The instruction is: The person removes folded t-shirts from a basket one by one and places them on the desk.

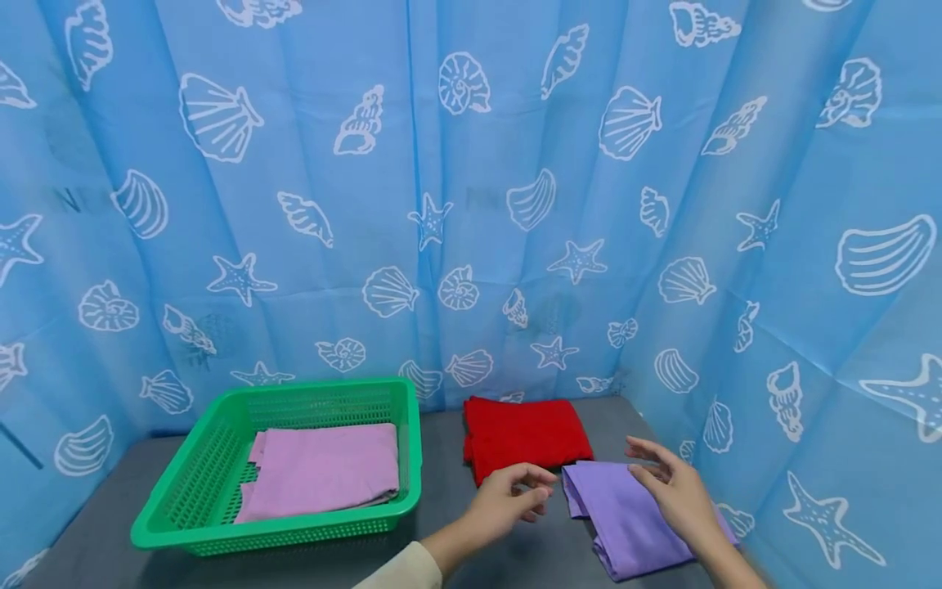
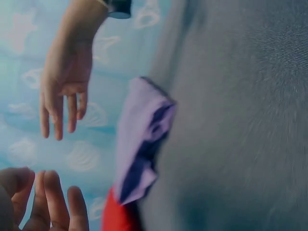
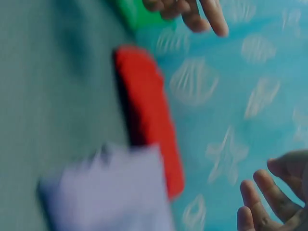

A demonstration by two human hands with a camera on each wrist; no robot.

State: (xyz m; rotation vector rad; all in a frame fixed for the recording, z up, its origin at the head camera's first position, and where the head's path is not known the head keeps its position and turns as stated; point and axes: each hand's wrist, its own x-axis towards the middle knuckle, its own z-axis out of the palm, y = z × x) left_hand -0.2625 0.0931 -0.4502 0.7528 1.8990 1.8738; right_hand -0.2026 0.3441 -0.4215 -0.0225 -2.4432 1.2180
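Purple cloth (image 1: 625, 528), 1, folded: lies on the grey table (image 1: 441, 462), toward the right side, just in front of the red cloth.
Red cloth (image 1: 526, 433), 1, folded: lies on the table near the curtain (image 1: 471, 147), which is blue with white shells and starfish.
Basket (image 1: 280, 526), 1, green plastic: stands at the left; pink cloth (image 1: 324, 470), folded, inside.
Hands, 2: left hand (image 1: 509, 501), pale sleeve, raised near the red and purple cloths, fingers loosely bent, grip empty; right hand (image 1: 677, 495), above the purple cloth, apart from it, fingers relaxed and spread, grip empty.
Band (image 2: 119, 7), dark, 1: on the right wrist.
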